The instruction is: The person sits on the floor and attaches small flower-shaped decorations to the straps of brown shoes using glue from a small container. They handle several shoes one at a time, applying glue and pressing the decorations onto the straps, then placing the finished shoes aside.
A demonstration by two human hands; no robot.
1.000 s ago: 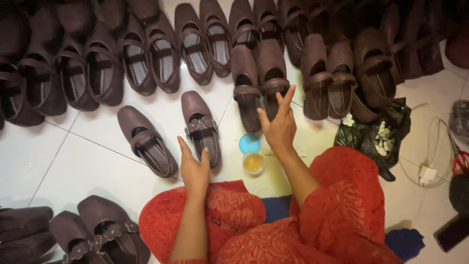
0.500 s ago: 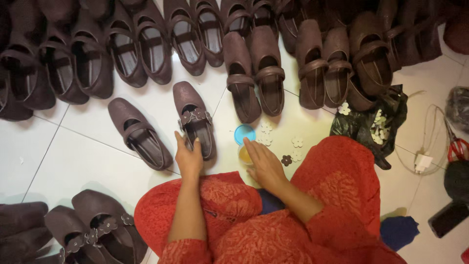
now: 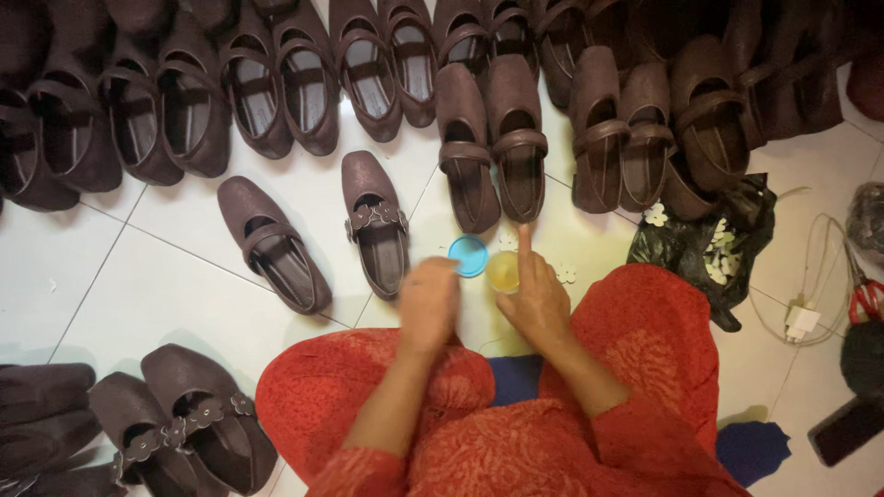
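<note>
My left hand (image 3: 428, 302) is blurred and hovers palm down just below a small blue lid (image 3: 468, 256); its fingers curl downward and I cannot see whether it holds anything. My right hand (image 3: 534, 299) rests beside a small pot of yellow liquid (image 3: 502, 272), its index finger stretched forward past the pot's rim and the other fingers tucked in. A brown strap shoe with a flower-shaped trim (image 3: 376, 230) lies just left of my left hand. Its plain partner (image 3: 273, 244) lies further left. Small white flower pieces (image 3: 566, 273) lie on the tile by my right hand.
Rows of brown strap shoes (image 3: 488, 138) fill the far side of the white tiled floor. More shoes (image 3: 184, 423) lie at the lower left. A black bag of white flower pieces (image 3: 709, 244) sits to the right, with a charger and cable (image 3: 799, 320), red scissors (image 3: 866, 299) and a phone (image 3: 847, 428).
My right hand has come down from the shoes at the back to the pot and now points its index finger. My left hand has shifted right from the trimmed shoe toward the blue lid.
</note>
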